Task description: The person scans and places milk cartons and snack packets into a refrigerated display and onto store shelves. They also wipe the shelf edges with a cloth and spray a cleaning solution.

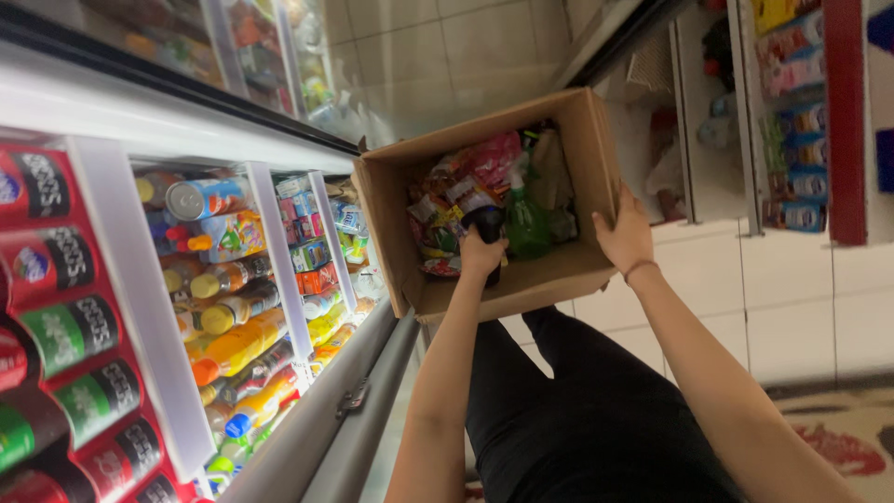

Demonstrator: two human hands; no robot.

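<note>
A brown cardboard box (568, 270) rests on my lap, open and packed with several snack packets, a green bottle (526, 224) and a dark bottle (488, 226). My left hand (481, 253) reaches into the box and is closed around the dark bottle's lower part. My right hand (626, 233) grips the box's right wall, fingers wrapped over its rim. My legs in dark trousers (577, 410) are under the box.
An open drinks cooler (233, 279) fills the left side, with rows of cans and bottles on shelves and a metal rail (345, 410) along its front. Tiled floor lies beyond the box. Shelves of packaged goods (792, 121) stand at the upper right. A patterned mat (838, 438) is at lower right.
</note>
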